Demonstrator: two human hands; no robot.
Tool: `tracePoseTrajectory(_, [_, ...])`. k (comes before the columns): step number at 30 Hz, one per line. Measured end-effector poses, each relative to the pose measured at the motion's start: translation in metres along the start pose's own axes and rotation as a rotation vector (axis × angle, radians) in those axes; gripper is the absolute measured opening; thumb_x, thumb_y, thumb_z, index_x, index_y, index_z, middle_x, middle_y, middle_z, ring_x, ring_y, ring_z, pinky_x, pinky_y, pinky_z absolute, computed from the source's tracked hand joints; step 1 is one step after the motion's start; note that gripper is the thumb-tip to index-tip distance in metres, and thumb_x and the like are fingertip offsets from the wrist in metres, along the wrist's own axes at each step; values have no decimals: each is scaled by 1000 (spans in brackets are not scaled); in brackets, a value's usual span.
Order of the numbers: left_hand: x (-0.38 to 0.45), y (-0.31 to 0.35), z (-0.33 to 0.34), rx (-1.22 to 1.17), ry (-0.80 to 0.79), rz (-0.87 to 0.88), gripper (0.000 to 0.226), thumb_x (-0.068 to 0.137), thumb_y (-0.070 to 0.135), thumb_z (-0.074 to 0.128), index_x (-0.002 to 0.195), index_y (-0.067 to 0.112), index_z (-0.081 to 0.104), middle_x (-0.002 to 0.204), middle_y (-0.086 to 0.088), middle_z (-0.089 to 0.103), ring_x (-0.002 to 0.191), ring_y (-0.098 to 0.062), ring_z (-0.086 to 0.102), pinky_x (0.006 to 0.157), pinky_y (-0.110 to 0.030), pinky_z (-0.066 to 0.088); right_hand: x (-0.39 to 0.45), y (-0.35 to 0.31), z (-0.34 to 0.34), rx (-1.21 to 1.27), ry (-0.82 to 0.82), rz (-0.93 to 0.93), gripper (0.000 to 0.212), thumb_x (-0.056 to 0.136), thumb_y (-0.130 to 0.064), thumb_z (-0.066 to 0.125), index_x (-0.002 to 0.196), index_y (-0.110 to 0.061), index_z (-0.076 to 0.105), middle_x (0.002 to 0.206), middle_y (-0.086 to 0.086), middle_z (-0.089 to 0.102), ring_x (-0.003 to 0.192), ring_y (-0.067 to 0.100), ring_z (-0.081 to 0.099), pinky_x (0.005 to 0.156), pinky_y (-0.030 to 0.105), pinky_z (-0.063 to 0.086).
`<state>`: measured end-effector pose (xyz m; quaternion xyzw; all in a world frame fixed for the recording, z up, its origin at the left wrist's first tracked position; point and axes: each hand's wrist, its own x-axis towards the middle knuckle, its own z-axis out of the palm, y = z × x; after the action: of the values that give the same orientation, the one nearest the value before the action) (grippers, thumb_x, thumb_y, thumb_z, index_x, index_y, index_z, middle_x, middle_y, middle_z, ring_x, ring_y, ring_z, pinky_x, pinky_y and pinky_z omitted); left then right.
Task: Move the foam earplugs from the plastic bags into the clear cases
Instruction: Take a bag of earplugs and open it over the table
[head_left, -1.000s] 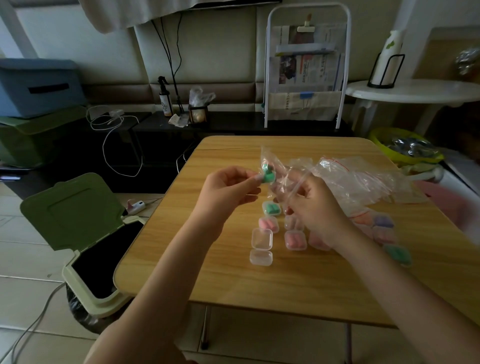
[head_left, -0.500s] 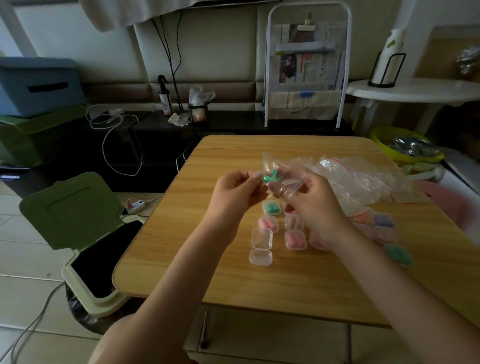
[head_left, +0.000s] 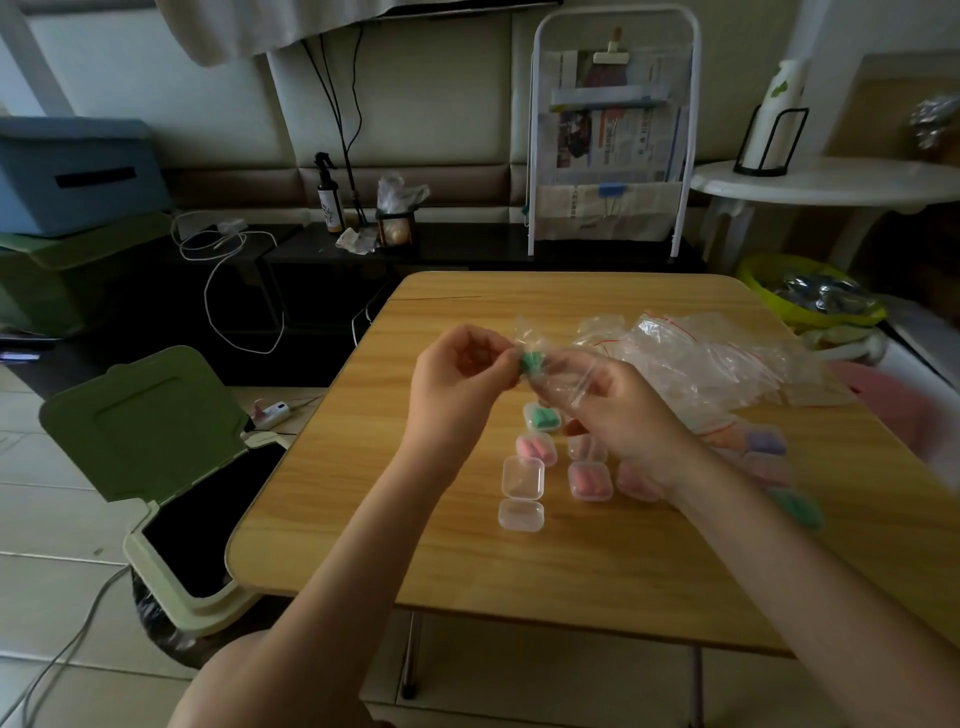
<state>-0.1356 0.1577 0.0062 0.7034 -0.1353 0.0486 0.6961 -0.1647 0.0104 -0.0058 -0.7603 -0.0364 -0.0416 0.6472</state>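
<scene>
Pinching green foam earplugs at bag mouth, left hand; orientation unclear. Right hand fingers clamped on small plastic bag, above open clear case.

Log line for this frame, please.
step: unbagging | left hand: pinches green earplugs | right hand: grips small plastic bag | open clear case: empty, on table

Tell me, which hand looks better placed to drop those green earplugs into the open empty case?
Probably the left hand: it pinches the green earplugs at the bag's mouth, and the open empty case lies below it. The right hand holds the small plastic bag.
</scene>
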Motion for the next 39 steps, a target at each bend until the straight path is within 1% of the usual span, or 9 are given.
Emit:
tracePoseTrajectory(3, [-5,0,2,300,95,225,14,81,3,68,79,14,60,73,4,63,65,-3,58,63,-17,51,0,1,4,-11,-12,-4,37,74,-45,70,109,-31,67,98,-1,70,90,33,67,71,44,54])
tracePoseTrajectory(8, [-5,-8,3,484,150,426,17,81,-1,63,85,11,52,75,3,56,68,-11,53,61,-25,47,2,2,4,-45,144,-75,12,85,-26,70,95,-31,68,91,-1,70,85,22,68,54,22,45])
tracePoseTrajectory(13, [1,-9,-3,532,223,395,17,83,-1,58,84,16,53,79,3,54,68,-7,48,60,-13,39,1,-3,1,32,97,-68,14,85,-23,69,95,-33,67,94,-11,71,91,8,67,69,24,54])
tracePoseTrajectory(16, [4,-10,-6,573,220,428,15,85,-2,56,86,13,58,84,3,52,71,-7,50,62,-17,43,1,-4,-2,-3,51,-49,20,86,-22,68,105,-27,66,104,-5,71,98,14,67,83,39,57])
tracePoseTrajectory(18, [6,-10,-8,584,231,437,16,86,-3,55,86,12,63,86,3,52,72,-8,51,62,-17,43,0,-5,-6,-25,89,-84,20,85,-21,68,104,-25,67,100,-2,72,91,19,70,74,50,59])
tracePoseTrajectory(24, [17,-3,-29,360,453,169,24,89,3,51,82,19,67,86,-1,63,77,-3,60,71,-14,50,2,-10,-24,85,111,-64,21,83,-15,68,104,-19,67,105,-1,71,96,11,69,65,29,58])
tracePoseTrajectory(27, [18,-6,-24,87,394,40,29,92,2,48,82,19,68,85,0,68,80,-10,68,78,-27,57,1,-8,-26,259,-27,52,33,71,-19,71,104,-13,69,109,1,70,103,17,67,74,31,58])
tracePoseTrajectory(32, [12,-16,-5,212,235,114,22,93,8,52,89,21,68,98,-5,67,87,-10,67,82,-32,57,4,-10,-24,405,-21,86,27,73,-13,69,100,-10,70,107,8,71,102,20,67,72,26,57])
tracePoseTrajectory(39, [10,-14,1,336,-13,60,24,91,24,60,115,26,59,111,3,58,94,-10,61,79,-25,54,15,-4,-54,-8,484,32,28,84,-12,71,111,-11,68,91,-3,71,87,15,68,78,26,56])
